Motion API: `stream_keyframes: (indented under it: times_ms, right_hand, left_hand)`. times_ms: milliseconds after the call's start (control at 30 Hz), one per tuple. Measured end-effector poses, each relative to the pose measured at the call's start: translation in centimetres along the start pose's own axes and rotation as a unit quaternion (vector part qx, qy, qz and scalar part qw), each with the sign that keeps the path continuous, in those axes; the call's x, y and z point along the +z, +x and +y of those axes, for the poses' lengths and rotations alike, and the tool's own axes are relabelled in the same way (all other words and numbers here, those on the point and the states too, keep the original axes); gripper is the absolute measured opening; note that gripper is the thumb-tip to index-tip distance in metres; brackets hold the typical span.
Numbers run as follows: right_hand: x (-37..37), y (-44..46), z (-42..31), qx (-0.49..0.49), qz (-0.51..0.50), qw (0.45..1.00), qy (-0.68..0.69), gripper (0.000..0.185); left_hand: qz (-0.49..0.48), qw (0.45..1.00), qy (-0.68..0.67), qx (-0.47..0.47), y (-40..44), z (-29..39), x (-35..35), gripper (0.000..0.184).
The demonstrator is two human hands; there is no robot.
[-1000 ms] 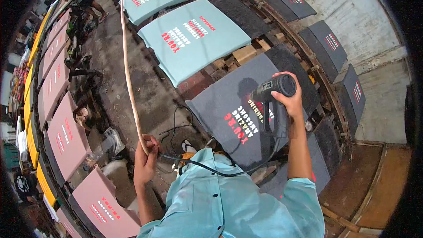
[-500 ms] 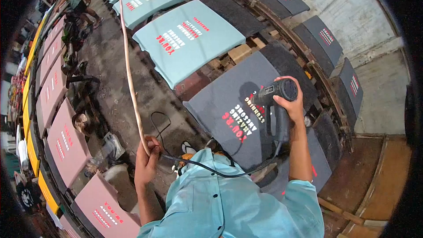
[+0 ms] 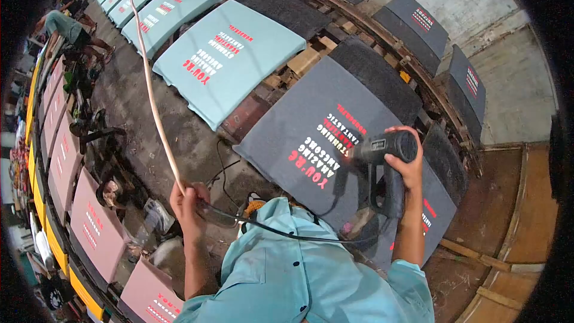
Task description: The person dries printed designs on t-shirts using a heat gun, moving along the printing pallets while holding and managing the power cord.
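My right hand [image 3: 408, 158] clasps the dryer [image 3: 388, 146] above the grey cloth [image 3: 317, 98], so it faces the print [image 3: 314, 164], while my left hand [image 3: 190, 206], well apart, grips the cord [image 3: 156, 116], probably keeping it clear.

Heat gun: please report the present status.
Right hand gripping heat gun. Left hand holding pale cable. Nozzle above grey printed panel. Black cord crossing shirt front.

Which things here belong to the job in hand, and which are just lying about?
In use:
Black blower in the right hand
Pale cord and black cord in the left hand
Dark grey printed panel below the blower

Seemingly aside:
Crumpled clear plastic
Pink panels
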State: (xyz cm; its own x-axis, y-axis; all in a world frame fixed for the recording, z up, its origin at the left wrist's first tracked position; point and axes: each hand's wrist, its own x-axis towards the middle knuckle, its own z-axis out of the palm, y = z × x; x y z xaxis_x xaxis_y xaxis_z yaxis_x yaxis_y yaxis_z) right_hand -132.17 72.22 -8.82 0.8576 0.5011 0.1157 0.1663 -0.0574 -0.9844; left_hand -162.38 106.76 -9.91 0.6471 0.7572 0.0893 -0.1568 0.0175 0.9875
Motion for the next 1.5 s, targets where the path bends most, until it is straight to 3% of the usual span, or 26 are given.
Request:
stream_keyframes:
  times_ms: [100,233,300,367,400,500,567,633,733,767,833,900,967,1133,1233,1433,1500]
  right_hand:
    - [0.1,-0.7,-0.4,-0.019,0.019,0.998,-0.054,0.061]
    - [-1.7,1.6,-2.5,-0.129,0.122,0.974,-0.142,0.059]
    - [-4.2,3.9,-1.3,-0.207,0.133,0.967,-0.064,0.058]
    - [-1.3,6.7,-0.3,-0.265,0.223,0.933,0.098,0.058]
    - [-0.5,8.2,0.4,-0.258,0.240,0.934,0.054,0.061]
    - [9.9,12.9,-2.0,-0.224,0.097,0.966,-0.084,0.060]
    - [20.2,15.4,-2.5,-0.226,0.032,0.974,0.007,0.060]
    - [28.2,17.9,-2.5,-0.161,-0.032,0.984,0.067,0.062]
    - [35.4,21.9,-1.2,-0.113,-0.032,0.989,0.092,0.064]
    - [36.9,22.7,-0.8,-0.104,-0.044,0.990,0.088,0.064]
    - [39.2,23.8,-0.9,-0.084,-0.097,0.989,0.073,0.063]
    - [40.7,24.3,-0.8,-0.076,-0.108,0.991,0.037,0.062]
    - [41.0,25.4,-0.4,-0.057,-0.057,0.997,0.012,0.061]
    - [42.0,25.9,-1.2,-0.037,-0.076,0.996,-0.013,0.058]
    - [43.3,27.3,-1.8,-0.023,-0.033,0.999,-0.012,0.059]
    - [46.0,30.5,-2.2,-0.031,-0.105,0.994,0.000,0.060]
    - [47.1,31.5,-2.3,-0.035,-0.108,0.993,0.013,0.060]
  left_hand:
    - [0.057,0.993,-0.098,-0.046,1.5,-0.1,0.1,0.034]
    - [0.028,0.995,-0.062,-0.070,4.7,3.4,0.1,0.039]
    - [0.033,0.990,-0.111,-0.083,6.8,3.2,-3.1,0.040]
    - [0.040,0.981,-0.150,-0.113,8.6,3.5,-6.2,0.040]
    - [0.046,0.976,-0.163,-0.135,9.5,3.6,-7.6,0.040]
    - [-0.008,0.979,-0.137,-0.149,13.2,5.5,-10.5,0.034]
    - [-0.031,0.980,-0.119,-0.154,16.1,5.3,-13.3,0.032]
    - [-0.050,0.984,-0.129,-0.113,19.7,4.4,-16.4,0.031]
    - [-0.121,0.970,-0.189,-0.092,23.4,3.8,-21.3,0.032]
    - [-0.088,0.976,-0.163,-0.111,23.9,4.5,-21.6,0.032]
    - [-0.026,0.983,-0.104,-0.147,25.4,7.0,-21.2,0.034]
    - [-0.041,0.984,-0.101,-0.143,27.2,6.1,-23.0,0.033]
    - [-0.049,0.987,-0.085,-0.126,28.6,3.9,-25.3,0.035]
    - [-0.037,0.984,-0.109,-0.137,31.0,5.0,-26.3,0.030]
    - [-0.013,0.983,-0.137,-0.123,31.9,3.4,-27.4,0.036]
    - [0.023,0.980,-0.145,-0.134,34.2,4.4,-27.6,0.030]
    - [0.033,0.977,-0.153,-0.144,34.7,4.5,-27.7,0.039]
